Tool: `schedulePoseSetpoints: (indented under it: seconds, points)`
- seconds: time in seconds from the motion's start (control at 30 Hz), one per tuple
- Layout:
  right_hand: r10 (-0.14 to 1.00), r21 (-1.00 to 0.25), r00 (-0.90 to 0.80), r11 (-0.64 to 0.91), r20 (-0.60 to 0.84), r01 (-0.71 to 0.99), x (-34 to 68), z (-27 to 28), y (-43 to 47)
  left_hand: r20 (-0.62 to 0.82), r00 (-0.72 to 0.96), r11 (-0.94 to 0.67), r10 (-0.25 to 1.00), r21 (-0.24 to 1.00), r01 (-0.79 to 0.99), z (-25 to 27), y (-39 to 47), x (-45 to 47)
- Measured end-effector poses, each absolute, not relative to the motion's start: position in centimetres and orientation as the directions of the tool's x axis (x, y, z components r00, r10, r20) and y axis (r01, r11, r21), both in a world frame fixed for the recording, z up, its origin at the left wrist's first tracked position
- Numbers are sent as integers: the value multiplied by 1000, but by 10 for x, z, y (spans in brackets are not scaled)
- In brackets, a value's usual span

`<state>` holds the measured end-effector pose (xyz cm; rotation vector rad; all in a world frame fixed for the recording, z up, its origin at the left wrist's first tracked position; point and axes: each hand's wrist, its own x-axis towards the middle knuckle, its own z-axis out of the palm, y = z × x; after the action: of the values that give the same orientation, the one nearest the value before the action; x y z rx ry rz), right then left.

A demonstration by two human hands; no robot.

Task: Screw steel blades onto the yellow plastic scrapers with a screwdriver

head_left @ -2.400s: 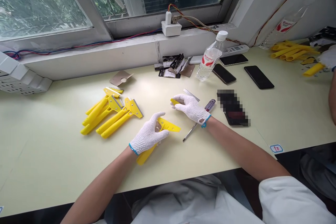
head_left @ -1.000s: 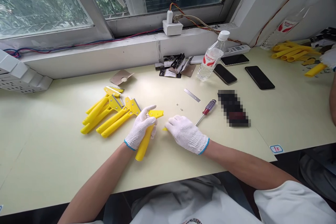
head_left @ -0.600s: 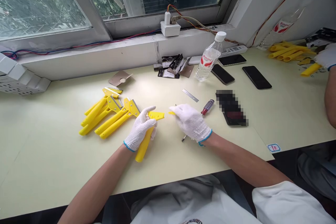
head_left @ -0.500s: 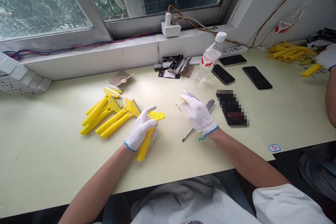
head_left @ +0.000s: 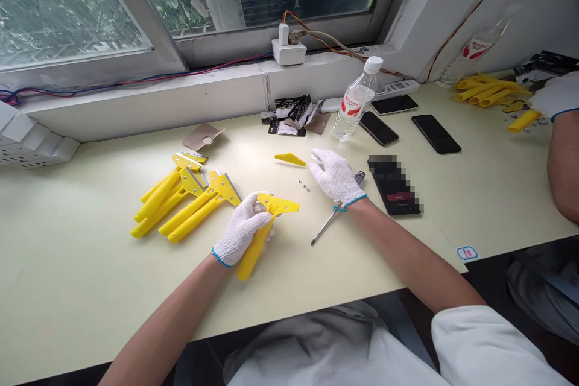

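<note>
In white knit gloves, my left hand [head_left: 246, 223] is closed around a yellow scraper handle [head_left: 253, 256], its holed head pointing up and right. My right hand [head_left: 335, 175] is palm down over the table, fingers bent and thumb apart, with nothing visible in them. Just left of its fingertips lies a small yellow cover plate [head_left: 290, 160]. A few tiny screws [head_left: 304, 186] are scattered between the hands. The screwdriver [head_left: 323, 229] lies partly under my right hand and wrist. Several assembled yellow scrapers [head_left: 190, 211] with blades rest left of my left hand.
Behind are a cardboard piece [head_left: 202, 136], black-and-white packaging [head_left: 294, 114] and a water bottle [head_left: 357, 99]. Several phones [head_left: 436, 134] lie to the right. White boxes [head_left: 38, 139] stand at left. A co-worker's gloved hand [head_left: 554, 95] is by yellow handles at far right.
My right hand has let go of the yellow cover plate, which now lies on the table. The blade seen behind that hand earlier is now hidden. My left hand has turned the scraper head slightly.
</note>
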<state>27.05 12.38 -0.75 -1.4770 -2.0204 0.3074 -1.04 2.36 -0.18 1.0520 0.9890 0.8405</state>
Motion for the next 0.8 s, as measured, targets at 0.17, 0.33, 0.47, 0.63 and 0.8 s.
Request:
schedulePoseSetpoints:
  seconds: [0.17, 0.33, 0.47, 0.63, 0.8]
  points:
    - [932, -342, -261, 338, 251, 877, 290, -13, 122, -239, 340, 284, 910, 954, -91, -1, 22, -8]
    - [948, -116, -305, 315, 95, 942, 304, -21, 120, -240, 353, 280, 904, 958, -66, 0, 22, -8]
    - [953, -205, -241, 277, 184, 939, 298, -14, 118, -240, 362, 264, 901, 964, -18, 3, 22, -6]
    - [902, -629, -206, 414, 379, 657, 269, 5, 87, -256, 372, 267, 892, 963, 22, 9, 20, -1]
    - [907, -851, -302, 391, 292, 352, 236, 4, 52, -268, 377, 272, 887, 961, 44, 10, 19, 2]
